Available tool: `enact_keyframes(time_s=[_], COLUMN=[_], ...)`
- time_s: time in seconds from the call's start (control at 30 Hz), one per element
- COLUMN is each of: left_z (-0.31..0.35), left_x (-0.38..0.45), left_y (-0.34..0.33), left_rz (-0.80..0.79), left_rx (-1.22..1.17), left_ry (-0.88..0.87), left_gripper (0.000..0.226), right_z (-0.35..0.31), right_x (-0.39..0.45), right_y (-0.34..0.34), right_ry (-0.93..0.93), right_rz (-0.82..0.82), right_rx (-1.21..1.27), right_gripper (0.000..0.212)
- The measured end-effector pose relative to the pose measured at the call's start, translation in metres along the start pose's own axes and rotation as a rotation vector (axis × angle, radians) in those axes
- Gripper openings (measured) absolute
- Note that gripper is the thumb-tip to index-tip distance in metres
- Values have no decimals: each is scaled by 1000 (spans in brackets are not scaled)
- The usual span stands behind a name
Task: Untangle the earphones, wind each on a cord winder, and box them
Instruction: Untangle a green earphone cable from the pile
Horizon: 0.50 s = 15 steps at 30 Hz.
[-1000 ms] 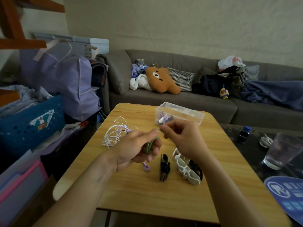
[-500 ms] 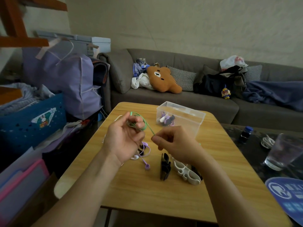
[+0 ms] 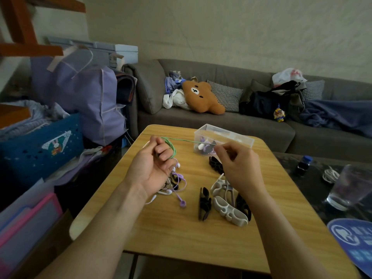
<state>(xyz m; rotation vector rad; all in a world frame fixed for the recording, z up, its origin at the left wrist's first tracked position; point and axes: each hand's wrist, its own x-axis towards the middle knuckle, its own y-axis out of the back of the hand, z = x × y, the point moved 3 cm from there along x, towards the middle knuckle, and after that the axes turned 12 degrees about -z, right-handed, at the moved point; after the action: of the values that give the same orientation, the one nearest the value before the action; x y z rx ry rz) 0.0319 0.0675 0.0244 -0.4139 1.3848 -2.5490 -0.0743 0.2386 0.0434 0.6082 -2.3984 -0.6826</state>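
Left hand [image 3: 155, 166] is raised over the desk [image 3: 181, 238] at about 10 o'clock of desk centre, fingers curled round a coil of green earphone cord [image 3: 172, 150]. Right hand [image 3: 239, 164] at 1 o'clock pinches the free end of that cord between thumb and fingertips. The cord runs taut between the two, crossing in front of the clear box [image 3: 223, 137]

Rest of the tangle [image 3: 175, 184], white, purple and dark leads, sits on the desk under the left wrist; the purple earbud [image 3: 182, 203] trails off toward 6 o'clock. Cord winders: black one [image 3: 204, 206] at centre, white ones [image 3: 227, 202] just beside it at 3 o'clock, another black one [image 3: 216, 165] partly hidden by the right hand. Box at 12 o'clock already holds some wound sets

Risks, my read:
- can't tell if the green cord is fully clear of the pile; if not, more pull tightens a knot instead of freeing it
- hard tension on a thin lead strains the earbud joints
- coil on the left fingers is loose; relax the grasp and it springs open, re-tangles
- taut line sits close to the box rim, a sweep could catch and tip it
- no winder in hand yet; reaching for one means letting go of an end
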Motion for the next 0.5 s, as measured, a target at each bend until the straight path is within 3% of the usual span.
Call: enact_keyframes(time_s=[0.17,0.33,0.5], left_z=[8,16,20], left_x=[0,-2,-2], left_y=[5,6,5], left_rz=[-24,-52,-41], left_rx=[-98,-105,-41], left_ry=[-50,-98,-110], left_gripper=[29,15,16], right_z=[8,34,63], right_x=[1,7,11], right_y=[4,11,17], right_ry=[-24,-121,-221], right_rz=[-34,-197,-134], right_rx=[-34,-148,-133], right_gripper=[11,3,8])
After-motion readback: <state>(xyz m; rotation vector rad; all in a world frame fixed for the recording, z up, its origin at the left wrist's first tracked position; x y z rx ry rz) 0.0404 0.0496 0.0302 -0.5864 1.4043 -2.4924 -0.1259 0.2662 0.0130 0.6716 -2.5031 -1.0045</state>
